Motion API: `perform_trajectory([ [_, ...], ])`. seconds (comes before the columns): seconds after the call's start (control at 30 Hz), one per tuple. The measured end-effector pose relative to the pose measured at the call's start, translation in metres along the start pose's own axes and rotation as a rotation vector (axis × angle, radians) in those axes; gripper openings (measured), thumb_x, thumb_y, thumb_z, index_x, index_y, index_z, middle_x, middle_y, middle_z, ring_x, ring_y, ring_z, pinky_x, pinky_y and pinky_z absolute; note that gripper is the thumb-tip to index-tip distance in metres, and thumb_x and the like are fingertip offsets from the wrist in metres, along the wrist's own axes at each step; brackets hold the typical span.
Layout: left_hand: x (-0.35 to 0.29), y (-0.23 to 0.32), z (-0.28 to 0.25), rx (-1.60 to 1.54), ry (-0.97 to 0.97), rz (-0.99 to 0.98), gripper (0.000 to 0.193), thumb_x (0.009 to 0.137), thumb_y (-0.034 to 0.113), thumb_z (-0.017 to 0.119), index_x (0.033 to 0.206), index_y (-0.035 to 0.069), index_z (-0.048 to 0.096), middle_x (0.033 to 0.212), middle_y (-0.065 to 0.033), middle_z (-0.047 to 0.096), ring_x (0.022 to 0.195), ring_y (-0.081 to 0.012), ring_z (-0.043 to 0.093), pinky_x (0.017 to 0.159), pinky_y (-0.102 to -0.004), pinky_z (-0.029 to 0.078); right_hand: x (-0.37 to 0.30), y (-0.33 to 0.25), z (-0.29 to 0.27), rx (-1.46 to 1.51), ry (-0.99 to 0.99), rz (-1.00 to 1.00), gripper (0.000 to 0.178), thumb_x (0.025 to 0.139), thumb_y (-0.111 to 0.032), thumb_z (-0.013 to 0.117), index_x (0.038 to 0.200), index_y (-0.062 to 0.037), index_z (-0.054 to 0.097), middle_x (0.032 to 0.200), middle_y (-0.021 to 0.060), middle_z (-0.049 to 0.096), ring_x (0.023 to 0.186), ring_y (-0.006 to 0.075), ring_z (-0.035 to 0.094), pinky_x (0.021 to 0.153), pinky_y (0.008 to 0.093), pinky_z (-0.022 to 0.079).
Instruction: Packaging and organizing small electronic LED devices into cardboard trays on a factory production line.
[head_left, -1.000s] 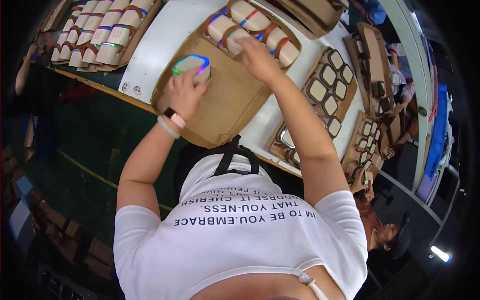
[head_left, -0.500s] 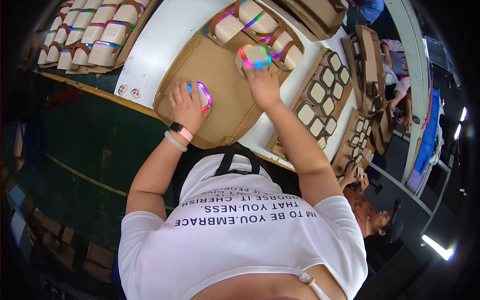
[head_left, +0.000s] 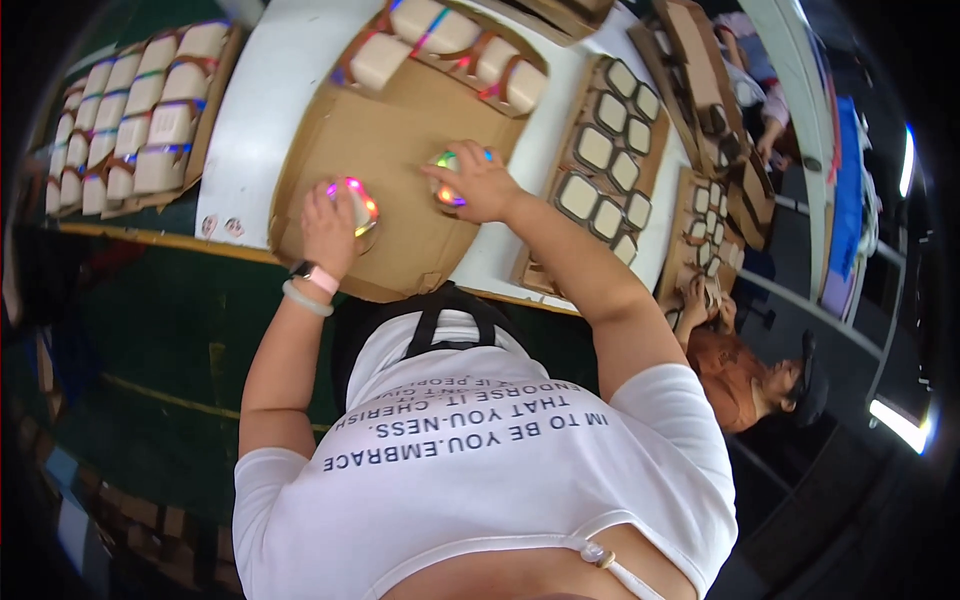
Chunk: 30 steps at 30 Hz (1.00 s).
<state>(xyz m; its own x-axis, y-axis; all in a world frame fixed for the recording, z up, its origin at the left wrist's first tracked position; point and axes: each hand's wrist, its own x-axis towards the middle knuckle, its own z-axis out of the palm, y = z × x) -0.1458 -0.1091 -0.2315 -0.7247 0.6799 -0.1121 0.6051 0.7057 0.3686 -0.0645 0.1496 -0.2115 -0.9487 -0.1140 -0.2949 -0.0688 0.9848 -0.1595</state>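
A white table (head_left: 250, 90) spreads ahead of you. On it, straight in front of you, is a shallow cardboard tray (head_left: 385, 140), its floor bare through the middle. At its far end stands a cluster of pale boxes (head_left: 492, 60) with brown straps and coloured light bands.

Your right hand (head_left: 482, 185) is over the tray's right half, fingers closed around the right box (head_left: 446, 192). Your left hand (head_left: 328, 232) lies along the left side of the left box (head_left: 363, 213), fingers curled over it; you cannot tell from here how firmly it grips.

Both glowing boxes sit inward, between your two hands: one just right of your left hand, the other just left of your right. Bare cardboard separates them, with the right box slightly farther from you. Fingers and blur hide which way either one's long axis runs, and whether the right box touches the tray.

Half a second ago, the right box was up beside the far cluster; now it is nearer you and the left box. Your left hand has stayed with its box.
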Motion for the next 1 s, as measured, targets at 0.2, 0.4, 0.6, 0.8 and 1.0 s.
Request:
perform_trajectory([
  [0.2,-0.002,-0.009,0.006,-0.090,0.123,0.070,0.089,0.061,0.009,0.076,0.137,0.002,0.030,0.126,-0.0235,0.039,0.114,-0.0446,0.038,0.097,-0.0504,0.036,-0.013,-0.013,0.009,0.012,0.063,0.067,0.078,0.062,-0.027,0.075,0.133,-0.0341,0.043,0.130,0.0129,0.039,0.121,0.0347,0.037,0.092,0.0521,0.033],
  [0.4,0.000,-0.008,0.004,-0.073,0.154,0.110,0.085,0.062,0.009,0.074,0.135,0.002,0.032,0.124,-0.0240,0.041,0.112,-0.0446,0.041,0.096,-0.0509,0.036,-0.032,-0.026,0.017,0.252,0.337,0.298,0.072,0.055,-0.020,0.076,0.122,-0.0243,0.051,0.120,0.0133,0.040,0.117,0.0346,0.038,0.091,0.0494,0.034],
  [0.6,0.008,0.013,-0.076,0.044,0.182,0.246,0.072,0.061,0.012,0.074,0.125,0.002,0.043,0.115,-0.0201,0.050,0.106,-0.0391,0.048,0.092,-0.0434,0.040,-0.119,0.005,-0.039,0.166,0.595,0.218,0.070,0.054,-0.019,0.076,0.120,-0.0187,0.051,0.116,0.0148,0.043,0.114,0.0354,0.040,0.094,0.0476,0.034],
  [0.8,0.005,0.023,-0.221,-0.445,1.118,0.080,0.052,0.069,0.011,0.074,0.112,-0.003,0.050,0.110,-0.0156,0.057,0.097,-0.0334,0.058,0.090,-0.0503,0.046,-0.299,0.087,-0.198,0.078,1.872,0.608,0.086,0.059,-0.015,0.075,0.129,-0.0046,0.025,0.118,0.0154,0.040,0.109,0.0287,0.046,0.092,0.0410,0.046],
  [1.0,0.018,0.117,-0.153,-0.825,1.115,0.164,0.046,0.090,0.028,0.051,0.123,-0.003,0.050,0.122,-0.0184,0.054,0.111,-0.0286,0.055,0.102,-0.0419,0.038,-0.331,0.078,-0.209,0.157,1.991,0.245,0.071,0.073,-0.021,0.069,0.129,-0.0093,0.026,0.122,0.0199,0.047,0.097,0.0390,0.059,0.087,0.0519,0.052],
])
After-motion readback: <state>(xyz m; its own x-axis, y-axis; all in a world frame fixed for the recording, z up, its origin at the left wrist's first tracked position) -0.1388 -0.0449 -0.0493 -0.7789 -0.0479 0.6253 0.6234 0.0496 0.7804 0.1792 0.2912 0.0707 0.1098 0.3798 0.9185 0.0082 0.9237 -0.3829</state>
